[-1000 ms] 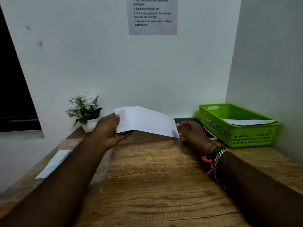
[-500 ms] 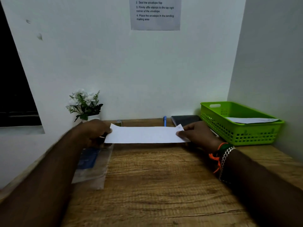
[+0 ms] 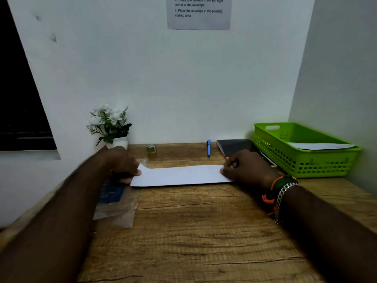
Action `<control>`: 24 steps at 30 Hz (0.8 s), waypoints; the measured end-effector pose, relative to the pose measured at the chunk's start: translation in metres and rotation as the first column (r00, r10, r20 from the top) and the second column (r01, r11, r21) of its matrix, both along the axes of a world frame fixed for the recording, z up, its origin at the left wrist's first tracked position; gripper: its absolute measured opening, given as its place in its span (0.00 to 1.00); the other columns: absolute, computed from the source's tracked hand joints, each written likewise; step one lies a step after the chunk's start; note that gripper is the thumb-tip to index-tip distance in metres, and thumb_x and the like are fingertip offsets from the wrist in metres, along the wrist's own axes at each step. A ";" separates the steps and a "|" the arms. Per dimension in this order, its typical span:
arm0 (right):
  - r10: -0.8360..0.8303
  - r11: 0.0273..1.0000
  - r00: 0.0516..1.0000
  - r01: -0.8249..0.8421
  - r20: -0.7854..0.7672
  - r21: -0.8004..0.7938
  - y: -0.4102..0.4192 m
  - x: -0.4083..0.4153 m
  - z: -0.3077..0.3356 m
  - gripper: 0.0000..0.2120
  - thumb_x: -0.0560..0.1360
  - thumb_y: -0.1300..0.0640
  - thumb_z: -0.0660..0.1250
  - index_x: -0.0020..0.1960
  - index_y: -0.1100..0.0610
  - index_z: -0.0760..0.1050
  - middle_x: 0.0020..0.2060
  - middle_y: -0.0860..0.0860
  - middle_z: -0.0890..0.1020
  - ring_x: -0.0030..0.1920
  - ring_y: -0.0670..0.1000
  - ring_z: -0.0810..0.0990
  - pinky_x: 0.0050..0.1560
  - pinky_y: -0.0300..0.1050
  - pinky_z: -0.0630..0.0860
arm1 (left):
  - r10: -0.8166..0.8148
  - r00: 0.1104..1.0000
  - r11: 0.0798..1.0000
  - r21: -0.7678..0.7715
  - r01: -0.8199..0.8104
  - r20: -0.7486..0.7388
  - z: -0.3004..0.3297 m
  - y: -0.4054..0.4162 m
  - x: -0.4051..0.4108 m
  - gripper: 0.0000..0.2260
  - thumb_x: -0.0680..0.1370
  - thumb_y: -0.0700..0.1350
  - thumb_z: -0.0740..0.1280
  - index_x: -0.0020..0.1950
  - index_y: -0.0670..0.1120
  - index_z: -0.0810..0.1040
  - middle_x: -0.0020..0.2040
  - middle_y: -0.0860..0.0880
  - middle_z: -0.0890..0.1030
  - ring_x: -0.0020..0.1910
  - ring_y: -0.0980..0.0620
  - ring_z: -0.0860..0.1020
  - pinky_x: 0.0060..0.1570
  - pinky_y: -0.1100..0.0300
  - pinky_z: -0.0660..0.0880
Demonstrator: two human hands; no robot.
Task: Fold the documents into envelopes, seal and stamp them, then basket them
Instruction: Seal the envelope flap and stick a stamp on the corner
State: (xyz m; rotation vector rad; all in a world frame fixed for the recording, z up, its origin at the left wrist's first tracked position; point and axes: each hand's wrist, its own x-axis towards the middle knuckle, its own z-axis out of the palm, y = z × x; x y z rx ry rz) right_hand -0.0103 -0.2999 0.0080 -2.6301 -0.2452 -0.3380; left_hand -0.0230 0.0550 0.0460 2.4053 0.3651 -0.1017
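A long white folded paper document (image 3: 180, 175) lies flat across the middle of the wooden bench (image 3: 204, 231), its long edges running parallel to the bench's back edge. The left hand (image 3: 120, 163) pinches the document's left end, its grip closed on the paper with a fingertip showing on top of the corner; the hand is blurred. The right hand (image 3: 244, 166) pinches the right end, its grip likewise closed on the paper, thumb and fingers pressed onto the sheet. The right wrist wears an orange and green thread band (image 3: 274, 190) and a silver chain bracelet (image 3: 282, 198).

Under the left forearm, toward the bench's left edge, lies a clear plastic sleeve with a dark blue item inside (image 3: 114, 199). Along the back edge stand a small white pot of white flowers (image 3: 110, 127) near the left corner, a small greenish roll of tape (image 3: 151, 148), a blue pen (image 3: 208, 148) and a dark flat notebook (image 3: 234, 147). In the back right corner sits a bright green perforated plastic basket (image 3: 302, 160) with a white envelope (image 3: 320, 146) lying inside it. A printed instruction sheet (image 3: 199, 14) hangs on the white wall above.
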 end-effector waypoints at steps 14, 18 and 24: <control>0.001 0.996 0.995 -0.011 0.104 0.094 -0.002 0.002 0.000 0.06 0.72 0.45 0.74 0.43 0.46 0.86 0.37 0.41 0.84 0.42 0.43 0.82 0.42 0.42 0.77 | 0.056 0.940 0.975 0.185 -0.124 0.336 0.009 0.002 0.025 0.17 0.70 0.38 0.80 0.58 0.40 0.83 0.55 0.41 0.83 0.45 0.46 0.80 0.41 0.59 0.75; -0.039 0.993 0.972 0.012 0.232 0.116 0.000 0.010 0.001 0.06 0.73 0.46 0.72 0.43 0.47 0.85 0.35 0.43 0.84 0.39 0.44 0.82 0.40 0.46 0.79 | -0.021 0.882 0.985 0.160 -0.062 0.471 -0.008 -0.009 0.074 0.26 0.73 0.47 0.79 0.67 0.42 0.76 0.61 0.42 0.80 0.50 0.49 0.77 0.43 0.60 0.70; -0.016 0.994 0.958 -0.016 0.287 0.110 0.000 0.007 -0.001 0.04 0.74 0.46 0.72 0.42 0.46 0.84 0.33 0.41 0.81 0.39 0.45 0.81 0.37 0.45 0.74 | -0.102 0.930 0.906 0.420 -0.060 0.352 -0.043 -0.020 0.124 0.22 0.77 0.53 0.70 0.70 0.48 0.75 0.65 0.42 0.80 0.67 0.41 0.76 0.67 0.51 0.71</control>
